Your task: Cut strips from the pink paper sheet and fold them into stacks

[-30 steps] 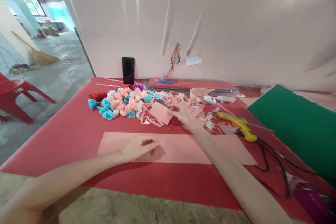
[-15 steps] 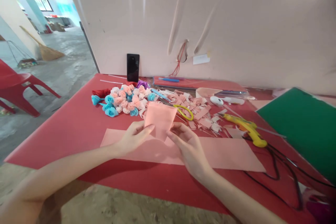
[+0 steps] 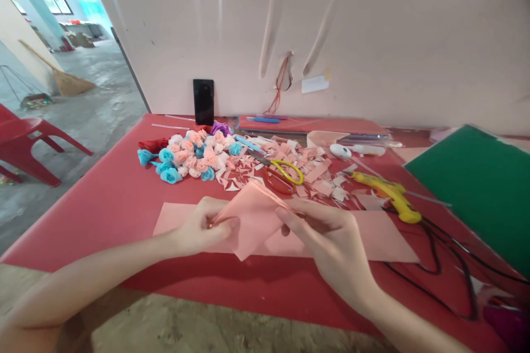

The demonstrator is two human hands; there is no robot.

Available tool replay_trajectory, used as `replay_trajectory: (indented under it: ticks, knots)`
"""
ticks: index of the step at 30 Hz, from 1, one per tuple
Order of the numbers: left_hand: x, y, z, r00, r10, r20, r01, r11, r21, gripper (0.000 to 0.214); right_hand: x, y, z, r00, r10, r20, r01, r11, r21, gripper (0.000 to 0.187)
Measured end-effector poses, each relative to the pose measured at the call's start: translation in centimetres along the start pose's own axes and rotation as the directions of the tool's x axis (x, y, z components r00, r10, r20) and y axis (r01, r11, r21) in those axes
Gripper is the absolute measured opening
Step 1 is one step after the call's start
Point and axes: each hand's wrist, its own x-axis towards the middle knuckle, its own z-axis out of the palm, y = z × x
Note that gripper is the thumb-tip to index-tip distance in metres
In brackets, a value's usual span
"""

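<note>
A folded square of pink paper [image 3: 254, 218] is held up between my two hands, turned so one corner points down. My left hand [image 3: 209, 226] pinches its left corner, thumb on the near face. On the right corner my right hand [image 3: 327, 231] has thumb and fingers closed. Beneath them a long pink paper strip [image 3: 385, 237] lies flat on the red table [image 3: 103, 204]. Just beyond the held paper are scissors [image 3: 287, 172] with yellow and red handles, resting on pink paper scraps [image 3: 318, 174].
Pink and blue paper flowers [image 3: 190, 160] are heaped at the left. A yellow glue gun [image 3: 391, 196] with a black cord lies right, near a green board [image 3: 476, 193]. A black phone [image 3: 203, 102] leans on the back panel [image 3: 372, 38]. A red chair [image 3: 33, 138] stands left.
The pink paper has been turned from upright to a diamond position and lowered toward me. My right hand has shifted right and my left hand slightly lower. The camera view has moved a little.
</note>
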Motion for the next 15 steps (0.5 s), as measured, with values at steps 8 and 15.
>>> replay_trajectory:
  ticks: [8, 15]
  knots:
    - [-0.3, 0.5, 1.2, 0.995, -0.079, -0.052, 0.057, 0.938, -0.342, 0.029, -0.2, 0.7, 0.4, 0.997, 0.029, -0.072, -0.023, 0.997, 0.077, 0.024]
    - [0.2, 1.3, 0.8, 0.991, -0.128, -0.039, 0.108, 0.935, -0.338, 0.031, 1.9, 2.6, -0.9, 0.989, 0.063, -0.135, -0.052, 0.995, 0.08, 0.035]
